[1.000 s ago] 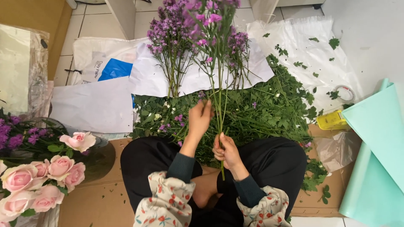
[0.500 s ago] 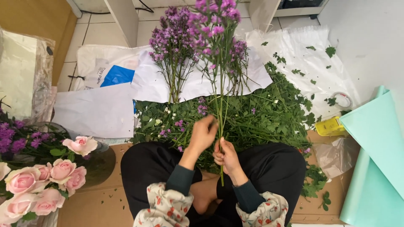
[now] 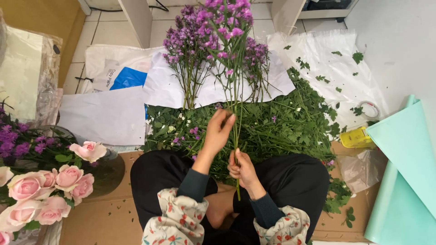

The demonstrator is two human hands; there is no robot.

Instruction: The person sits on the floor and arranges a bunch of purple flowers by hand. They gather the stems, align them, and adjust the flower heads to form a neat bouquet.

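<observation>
The left hand (image 3: 220,131) is open, its fingers touching the green stems of the purple flowers (image 3: 227,27). The right hand (image 3: 243,167) is closed around the same stems lower down, holding them up over the lap. Pink roses (image 3: 41,190) sit far left. A pile of leaves (image 3: 290,127) lies behind the hands, and green paper (image 3: 404,172) lies on the right.

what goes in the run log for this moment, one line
right hand: grips purple flower stems low, upright | left hand: fingers on stems higher up | below: green trimmings pile
</observation>
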